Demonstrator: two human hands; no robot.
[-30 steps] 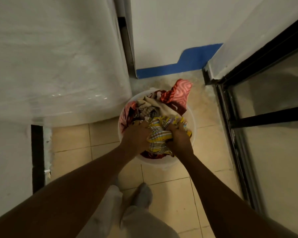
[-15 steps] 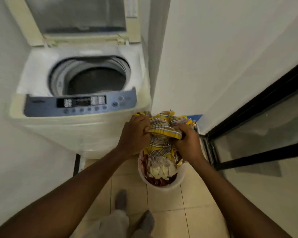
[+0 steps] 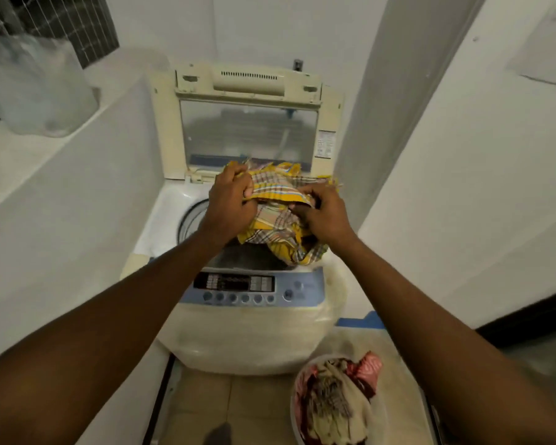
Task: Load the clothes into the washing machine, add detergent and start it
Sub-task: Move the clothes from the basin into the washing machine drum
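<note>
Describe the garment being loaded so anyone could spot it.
Find the open washing machine at centre. Over its drum, the left hand and right hand grip a bunched cloth. It alone is yellow plaid; the bucket clothes below are red and cream.

Both hands, left hand [image 3: 230,200] and right hand [image 3: 326,213], grip a yellow plaid cloth [image 3: 278,200] above the open washing machine [image 3: 254,332]; a laundry basket [image 3: 379,412] sits beside the machine's front.

Rear wall [image 3: 254,27] painted white. A pale pillar [image 3: 382,107] stands at right. The low partition wall [image 3: 77,203] at left has a ledge holding a clear plastic bag [image 3: 36,88], beside a dark grilled window [image 3: 77,24]. Floor tiles [image 3: 225,403] beige; blue skirting strip [image 3: 363,320]. Lighting dim.
</note>
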